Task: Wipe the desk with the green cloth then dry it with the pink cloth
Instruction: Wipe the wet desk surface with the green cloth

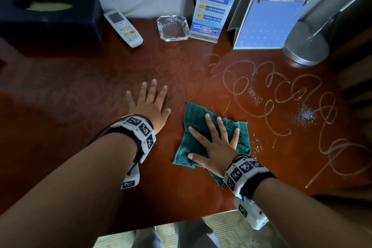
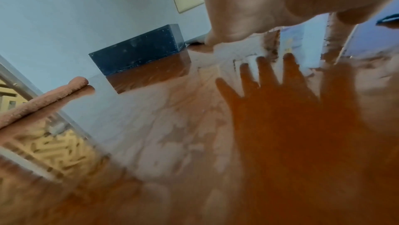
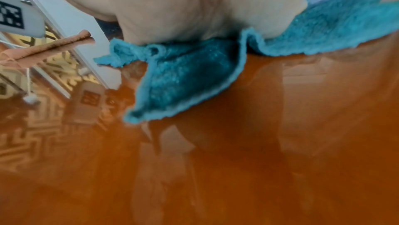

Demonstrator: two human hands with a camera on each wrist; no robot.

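So this is step 1, the wet wipe; the right hand (image 1: 216, 147) is flat on the green cloth (image 1: 193, 119) with its fingers spread wide, pressing it onto the desk (image 1: 80, 86) near the front edge, about mid-desk. The left hand (image 1: 150, 103) lies flat on bare wood just left of the cloth, fingers spread too, holding nothing; looks like it's only bracing.

My read is the wipe is nowhere near done; the white squiggles (image 1: 281, 94) and the sprinkled grains (image 1: 307, 113) sit off to the right of the cloth, untouched. The next move calls for pushing the cloth right and back through that mess, keeping the palm down so it doesn't bunch, and staying clear of the lamp base (image 1: 306, 48) and the calendar (image 1: 267, 24); the ashtray (image 1: 173, 28), the remote (image 1: 123, 28) and the tissue box (image 1: 50, 12) sit along the back.

What each view adds: the head view shows the whole mess but no pink cloth; the left wrist view catches the pink cloth (image 2: 43, 100) lying at the far left edge of the desk, well apart from both hands, and the right wrist view shows it too; the right wrist view also shows the green cloth's near corner rumpled and partly folded under the palm.
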